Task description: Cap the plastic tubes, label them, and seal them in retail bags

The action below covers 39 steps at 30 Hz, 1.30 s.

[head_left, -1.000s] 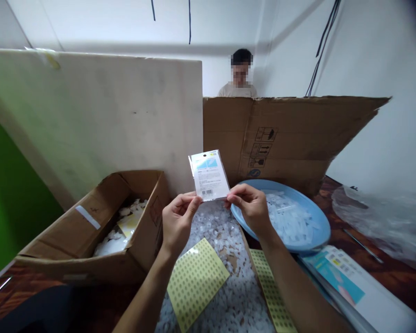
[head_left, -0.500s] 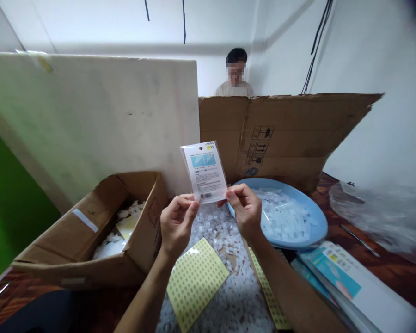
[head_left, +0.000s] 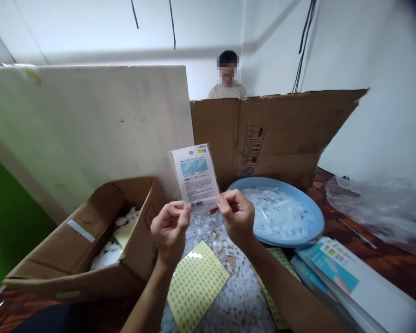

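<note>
A small clear packet with a white printed card is held up in front of me, its barcode end at the bottom. My left hand pinches its lower left corner between thumb and fingers. At the lower right corner, my right hand pinches it the same way. Below the hands, a yellow sheet of small round stickers lies on many small translucent white pieces. Another sticker sheet is partly hidden under my right forearm.
An open cardboard box with white pieces stands left. A blue basin of clear strips sits right, near printed packets and plastic wrap. A cardboard panel and white board stand behind; a person is beyond.
The packet and both hands have shifted slightly left and down in view. The background has also shifted left. Both hands keep their hold on the packet.
</note>
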Motion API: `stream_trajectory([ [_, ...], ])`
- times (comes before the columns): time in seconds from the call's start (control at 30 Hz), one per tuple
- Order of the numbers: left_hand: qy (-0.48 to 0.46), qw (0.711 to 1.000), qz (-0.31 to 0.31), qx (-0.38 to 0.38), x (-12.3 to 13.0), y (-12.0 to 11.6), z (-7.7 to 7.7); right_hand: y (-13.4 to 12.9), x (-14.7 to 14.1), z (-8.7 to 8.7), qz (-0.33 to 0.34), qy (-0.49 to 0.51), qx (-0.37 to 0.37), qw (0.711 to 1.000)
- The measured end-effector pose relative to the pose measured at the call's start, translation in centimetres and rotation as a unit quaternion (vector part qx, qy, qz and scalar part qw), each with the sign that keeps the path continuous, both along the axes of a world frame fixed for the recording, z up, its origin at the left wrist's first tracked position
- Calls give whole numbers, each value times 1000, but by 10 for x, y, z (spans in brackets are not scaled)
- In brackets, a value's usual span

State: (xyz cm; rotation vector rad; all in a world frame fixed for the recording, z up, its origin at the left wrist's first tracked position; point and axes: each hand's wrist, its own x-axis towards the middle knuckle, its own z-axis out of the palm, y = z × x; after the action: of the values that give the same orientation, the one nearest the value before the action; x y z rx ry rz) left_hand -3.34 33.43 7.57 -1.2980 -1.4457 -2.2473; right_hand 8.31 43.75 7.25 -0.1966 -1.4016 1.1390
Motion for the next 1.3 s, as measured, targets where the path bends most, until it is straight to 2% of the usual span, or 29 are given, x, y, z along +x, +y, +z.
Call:
stream_trajectory([
  [0.27, -3, 1000, 7, 5, 4, -2, 0, -8, 0, 6, -2, 10, -24, 1000],
  [0.5, 5, 999, 44, -2, 12, -2, 6, -14, -5, 4, -25, 35, -61, 997],
  [0.7, 7, 1000, 24, -13, 18, 0, 5, -20, -9, 4, -40, 49, -146, 987],
  [0.77, 2, 1000, 17, -17, 19, 1, 4, -20, -11, 4, -9, 53, -193, 980],
  [0.87, -2, 999, 19, -34, 17, 1, 5, -13, -13, 5, 86, 80, -251, 961],
  [0.97, -12, 998, 30, -50, 14, 0, 8, 1, -11, 9, 164, 126, -276, 939],
  [1.03, -19, 998, 35, -57, 12, -2, 10, 12, -6, 12, 203, 116, -269, 934],
  [1.2, -29, 997, 26, -63, 11, -3, 11, 23, 4, 17, 314, -22, -212, 925],
  [1.3, -30, 997, 19, -71, 11, -3, 10, 22, 6, 18, 310, -65, -181, 931],
])
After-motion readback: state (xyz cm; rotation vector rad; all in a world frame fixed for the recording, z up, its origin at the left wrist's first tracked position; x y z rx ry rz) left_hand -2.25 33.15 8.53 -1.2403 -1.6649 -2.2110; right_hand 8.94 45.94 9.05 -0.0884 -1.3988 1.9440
